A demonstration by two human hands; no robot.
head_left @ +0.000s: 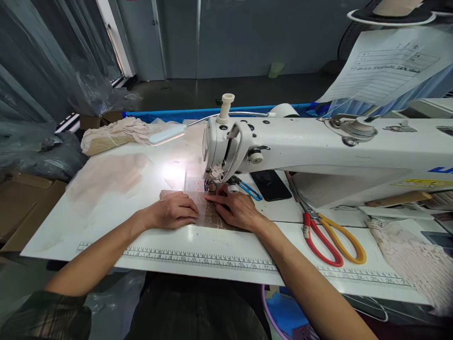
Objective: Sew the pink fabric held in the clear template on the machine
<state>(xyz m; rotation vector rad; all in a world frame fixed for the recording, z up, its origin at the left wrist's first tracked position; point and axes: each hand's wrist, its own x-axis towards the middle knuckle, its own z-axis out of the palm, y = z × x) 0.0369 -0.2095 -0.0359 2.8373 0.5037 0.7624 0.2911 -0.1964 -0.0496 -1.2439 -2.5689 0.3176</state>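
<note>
A brown sheet with a sheer, pale piece of fabric (pixel 202 208) on it lies flat under the needle area of a white sewing machine (pixel 212 141). My left hand (pixel 173 210) rests on the sheet's left part, palm down, fingers lying over it. My right hand (pixel 237 206) lies on the right part, its index finger stretched toward the presser foot (pixel 209 186). Both hands press on the piece rather than grip it. Blue-handled thread snips (pixel 250 190) lie just behind my right hand.
Large scissors (pixel 323 231) with red and yellow handles and a black phone (pixel 271 185) lie to the right. Lace trim (pixel 118 132) is heaped at the back left, near sheer fabric (pixel 109 177). A ruler strip (pixel 198 259) runs along the table's front edge. Lace (pixel 414 259) overhangs at right.
</note>
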